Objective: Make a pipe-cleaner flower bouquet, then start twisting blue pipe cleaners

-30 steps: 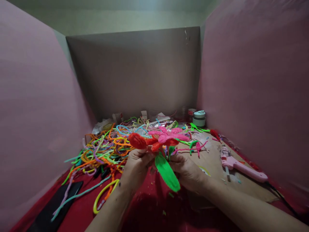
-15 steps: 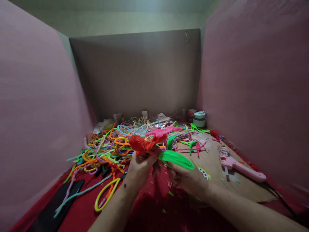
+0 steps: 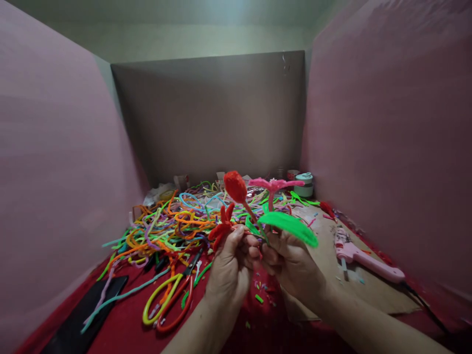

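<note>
Between my hands, above the table, are fuzzy pipe-cleaner flowers. My left hand (image 3: 232,263) is closed, thumb and fingers pinching the stem of a red flower (image 3: 221,227) with pointed petals that leans left. My right hand (image 3: 295,260) is closed around stems at the base of a red bud (image 3: 235,186), a pink flower (image 3: 275,185) with spread petals and long green leaves (image 3: 289,226). The fingertips of both hands nearly meet; where the stems run behind the fingers is hidden.
Tangled pipe cleaners (image 3: 165,221) heap at back left. Scissors (image 3: 180,290) with red and yellow handles and a dark flat object (image 3: 88,314) lie left. A pink glue gun (image 3: 368,260) rests on cardboard (image 3: 383,295), right. A lidded jar (image 3: 304,184) stands behind.
The hands have turned and moved slightly apart. The red bud now stands upright, the pink flower has moved right, and the pointed red flower shows separately at left. More of the scissors is visible.
</note>
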Tool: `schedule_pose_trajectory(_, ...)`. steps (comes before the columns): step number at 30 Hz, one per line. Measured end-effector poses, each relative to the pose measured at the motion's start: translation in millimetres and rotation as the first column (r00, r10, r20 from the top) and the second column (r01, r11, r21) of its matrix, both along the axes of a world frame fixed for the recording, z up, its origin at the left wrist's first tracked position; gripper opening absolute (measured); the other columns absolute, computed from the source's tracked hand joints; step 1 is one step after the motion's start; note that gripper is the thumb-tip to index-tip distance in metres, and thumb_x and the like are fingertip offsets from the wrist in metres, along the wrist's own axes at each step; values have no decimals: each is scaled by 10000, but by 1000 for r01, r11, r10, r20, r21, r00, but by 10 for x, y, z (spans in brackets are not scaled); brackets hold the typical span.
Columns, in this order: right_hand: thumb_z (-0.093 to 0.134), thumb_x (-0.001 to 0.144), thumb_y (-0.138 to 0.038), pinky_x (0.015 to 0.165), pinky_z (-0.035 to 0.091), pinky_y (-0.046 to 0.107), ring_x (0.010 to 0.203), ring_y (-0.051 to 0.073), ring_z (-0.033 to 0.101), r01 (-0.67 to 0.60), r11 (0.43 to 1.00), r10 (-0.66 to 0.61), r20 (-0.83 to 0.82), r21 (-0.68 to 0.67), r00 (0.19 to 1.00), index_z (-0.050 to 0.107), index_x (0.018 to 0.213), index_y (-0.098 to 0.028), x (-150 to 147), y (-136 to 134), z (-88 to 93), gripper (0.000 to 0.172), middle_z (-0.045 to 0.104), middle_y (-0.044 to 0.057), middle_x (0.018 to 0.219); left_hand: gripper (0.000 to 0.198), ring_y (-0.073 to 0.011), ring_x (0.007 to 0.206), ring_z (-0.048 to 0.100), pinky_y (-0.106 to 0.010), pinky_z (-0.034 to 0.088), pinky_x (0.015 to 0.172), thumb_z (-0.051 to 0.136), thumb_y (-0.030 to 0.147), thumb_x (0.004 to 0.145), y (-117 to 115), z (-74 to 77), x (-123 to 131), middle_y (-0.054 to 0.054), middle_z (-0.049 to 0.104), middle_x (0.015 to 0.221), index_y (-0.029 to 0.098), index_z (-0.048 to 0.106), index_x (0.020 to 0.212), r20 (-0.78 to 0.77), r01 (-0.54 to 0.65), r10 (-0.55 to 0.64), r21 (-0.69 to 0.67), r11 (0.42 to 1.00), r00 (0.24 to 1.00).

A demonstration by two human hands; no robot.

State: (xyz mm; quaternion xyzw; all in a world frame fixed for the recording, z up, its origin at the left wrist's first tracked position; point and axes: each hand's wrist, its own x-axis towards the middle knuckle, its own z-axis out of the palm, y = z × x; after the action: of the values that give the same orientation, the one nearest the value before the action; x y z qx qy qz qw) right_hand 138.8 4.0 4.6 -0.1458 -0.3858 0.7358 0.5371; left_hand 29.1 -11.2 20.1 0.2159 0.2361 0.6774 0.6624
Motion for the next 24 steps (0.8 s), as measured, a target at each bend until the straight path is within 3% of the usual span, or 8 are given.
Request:
schedule_pose_trajectory(7,752,634,-291,408,298,150,396,33,294,66,996,-72,-98,-63,993,531,691,-191,79,-14,224,249,377,-95,415,51,-94,470,622,-119,465,389,651,157,686,-59,74,182,-38,683,570,107,653,678,90,-38,35,32,999,995)
schedule_pose_trajectory(12,751,632,-330,455,375,178,442,60,429,99,991,-102,-28,-85,994,500,625,-179,100,58,189,292,453,-65,440,121,-103,516,627,-151,490,455,707,216,644,-28,54,238,-29,683,596,123,643,687,17,-118,117,115,986,993)
schedule_pose_trajectory(18,689,707,-341,408,234,174,410,45,298,42,997,-44,23,62,999,474,662,-184,35,215,48,270,388,-80,450,154,-100,494,594,-183,466,452,665,256,700,55,92,91,-18,647,620,117,617,746,-248,-189,248,240,952,937)
schedule_pose_trajectory(24,641,748,-361,388,179,184,393,46,234,37,988,-42,34,147,999,442,716,-199,-20,289,91,258,390,-87,456,286,-68,454,533,-164,405,422,746,241,587,92,81,77,30,597,612,154,574,798,-260,-228,259,144,963,930)
